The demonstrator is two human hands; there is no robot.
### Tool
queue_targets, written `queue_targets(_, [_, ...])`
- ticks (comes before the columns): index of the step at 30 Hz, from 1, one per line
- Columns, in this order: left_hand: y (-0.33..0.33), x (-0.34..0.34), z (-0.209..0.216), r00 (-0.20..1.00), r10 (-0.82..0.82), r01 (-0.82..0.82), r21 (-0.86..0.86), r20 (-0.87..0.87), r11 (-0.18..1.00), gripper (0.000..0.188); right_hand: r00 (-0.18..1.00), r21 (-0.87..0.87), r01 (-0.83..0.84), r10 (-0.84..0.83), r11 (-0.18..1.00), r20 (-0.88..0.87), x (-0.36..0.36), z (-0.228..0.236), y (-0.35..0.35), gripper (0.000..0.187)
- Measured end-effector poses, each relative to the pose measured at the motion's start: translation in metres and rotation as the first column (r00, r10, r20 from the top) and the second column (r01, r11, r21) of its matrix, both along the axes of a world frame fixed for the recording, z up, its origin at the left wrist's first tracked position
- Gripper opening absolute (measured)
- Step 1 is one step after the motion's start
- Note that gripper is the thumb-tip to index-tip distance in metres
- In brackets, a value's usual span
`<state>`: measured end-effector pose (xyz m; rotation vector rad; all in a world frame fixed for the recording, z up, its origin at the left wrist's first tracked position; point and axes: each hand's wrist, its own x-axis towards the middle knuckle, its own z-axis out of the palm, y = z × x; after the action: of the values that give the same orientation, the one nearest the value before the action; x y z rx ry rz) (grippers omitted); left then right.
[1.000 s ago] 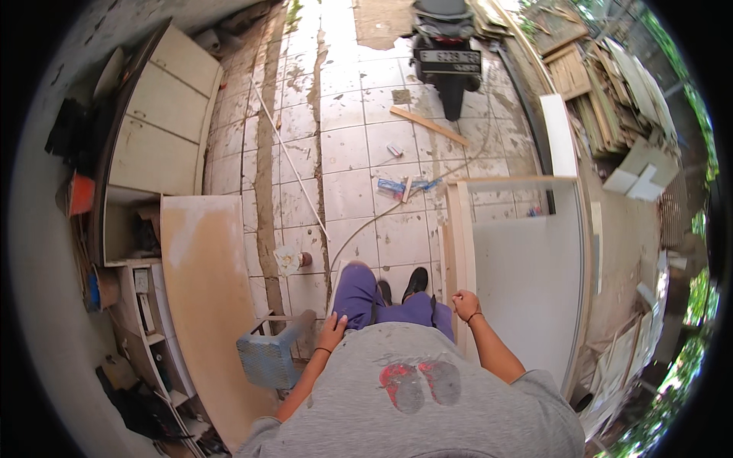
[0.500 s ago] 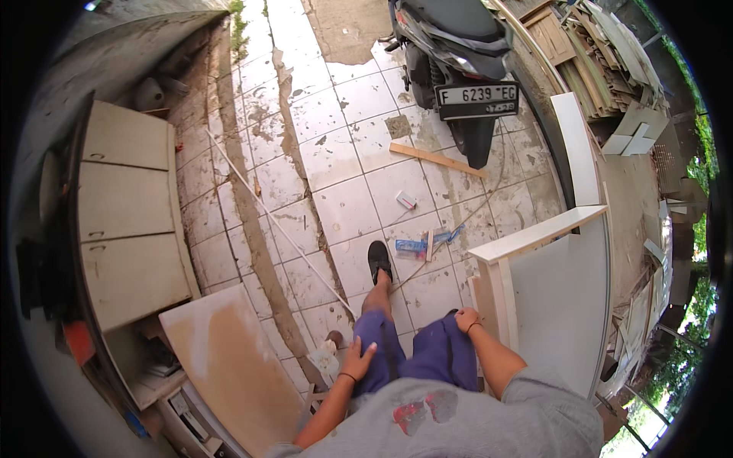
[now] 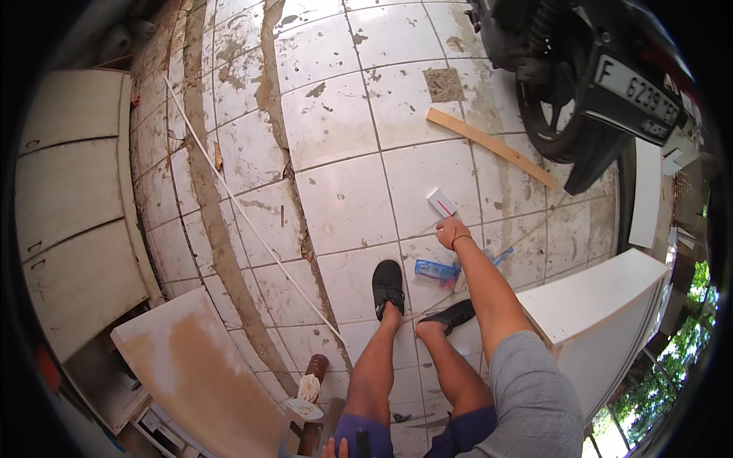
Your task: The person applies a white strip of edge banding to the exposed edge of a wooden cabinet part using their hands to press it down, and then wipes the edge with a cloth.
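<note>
My right hand reaches down over the tiled floor, right beside the lower end of a small white box with a red stripe. The fingers are bunched and partly hidden by the back of the hand; I cannot tell whether they touch the box. Under my right forearm lies a clear blue plastic packet, partly covered. My left hand shows only at the lower edge, its fingertips apart and resting on my left thigh.
A wooden strip lies beyond the box, near a parked motorbike. A long thin white rod crosses the floor at left. Cabinets and a leaning board line the left; a white panel unit stands at right.
I have leaned forward and down, so the floor looks closer. My right hand has left my knee and stretched out to the white box; my left hand remains on my thigh.
</note>
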<state>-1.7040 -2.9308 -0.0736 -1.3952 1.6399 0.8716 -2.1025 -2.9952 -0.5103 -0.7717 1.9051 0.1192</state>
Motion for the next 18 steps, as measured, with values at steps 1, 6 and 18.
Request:
queue_targets(1, [-0.008,-0.007,-0.001,1.0,-0.016,0.016,0.002,0.011,1.0,0.09,1.0,-0.018,-0.004,0.004,1.0,0.013,-0.002,-0.006,-0.012,0.035])
queue_targets(6, [-0.023,-0.029,0.0,0.997,-0.063,0.063,0.013,0.049,0.998,0.09,0.945,-0.006,-0.122,0.114,0.993,-0.306,-0.004,-0.03,-0.022,0.033])
queue_targets(18, [-0.017,-0.058,0.046,0.926,-0.261,0.242,0.102,0.273,0.965,0.092,0.717,-0.293,0.661,-0.466,0.691,0.519,0.138,0.142,0.163,0.083])
